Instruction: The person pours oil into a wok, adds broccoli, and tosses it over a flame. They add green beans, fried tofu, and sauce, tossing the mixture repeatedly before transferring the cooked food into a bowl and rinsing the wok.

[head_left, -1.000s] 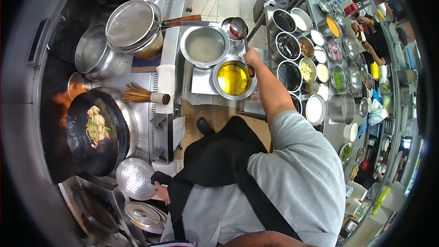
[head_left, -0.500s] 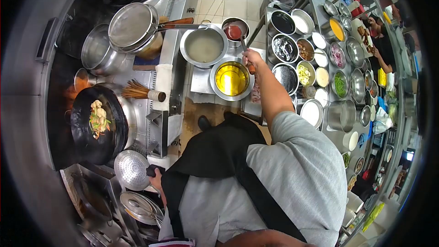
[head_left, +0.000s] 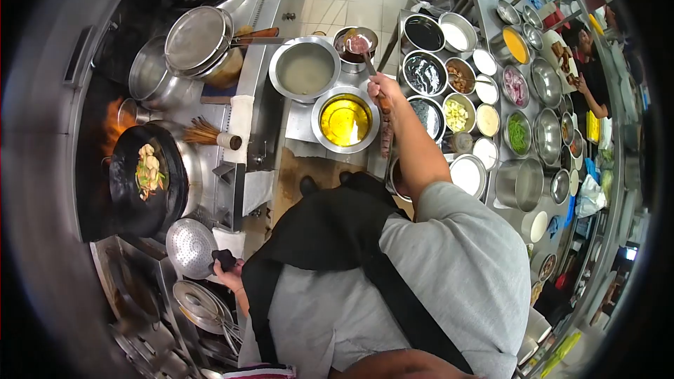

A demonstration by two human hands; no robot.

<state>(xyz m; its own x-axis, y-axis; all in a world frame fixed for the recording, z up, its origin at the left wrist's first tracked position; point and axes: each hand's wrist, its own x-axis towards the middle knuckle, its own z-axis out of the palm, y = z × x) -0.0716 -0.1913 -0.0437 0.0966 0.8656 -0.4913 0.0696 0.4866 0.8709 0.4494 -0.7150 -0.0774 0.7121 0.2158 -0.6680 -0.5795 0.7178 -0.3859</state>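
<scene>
My right hand is closed around the wooden handle of a ladle. The ladle's bowl, with some reddish stuff in it, is over a small pot at the far end of the stand. Nearer are a bowl of yellow oil and a bowl of cloudy liquid. At the lower left, my left hand is closed on a bunched black cloth, beside a perforated skimmer. Light chunks and sliced vegetables lie in a black wok on the stove.
Flames rise behind the wok. A bamboo brush and stacked strainers are along the stove. To the right, a counter carries several containers of sauces and cut vegetables, such as diced pale pieces. Another person's arm is at the far right.
The ladle's bowl has shifted and looks tilted over the small pot. Flames behind the wok have grown. My left hand, with the black cloth, has moved slightly left in view.
</scene>
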